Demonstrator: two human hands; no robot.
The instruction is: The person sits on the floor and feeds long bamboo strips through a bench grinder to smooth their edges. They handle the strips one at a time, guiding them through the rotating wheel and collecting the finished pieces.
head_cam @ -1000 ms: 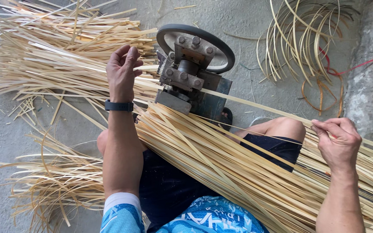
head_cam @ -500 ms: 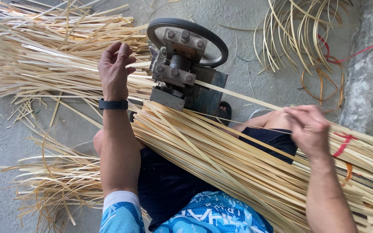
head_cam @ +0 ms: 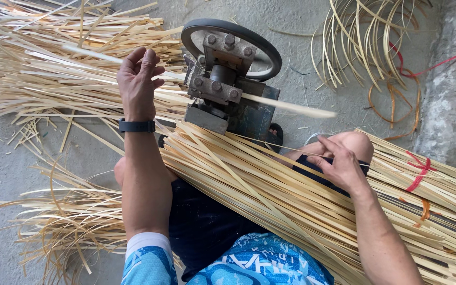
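Concrete floor, one slitting machine [head_cam: 228,84] with a single handwheel, bamboo strips on both sides.

One strip [head_cam: 291,105] is seen passing through the machine; the left hand [head_cam: 137,84] is closed loosely on its outgoing end, fingers curled together. The right hand [head_cam: 341,166] rests on the bundle [head_cam: 270,195] across the lap, fingers apart, pinching nothing that can be made out. Processed strips are heaped in one pile [head_cam: 54,74] at left. Judged partly done: the bundle remains large. Strips too many to count; one red tie [head_cam: 418,171] noted.
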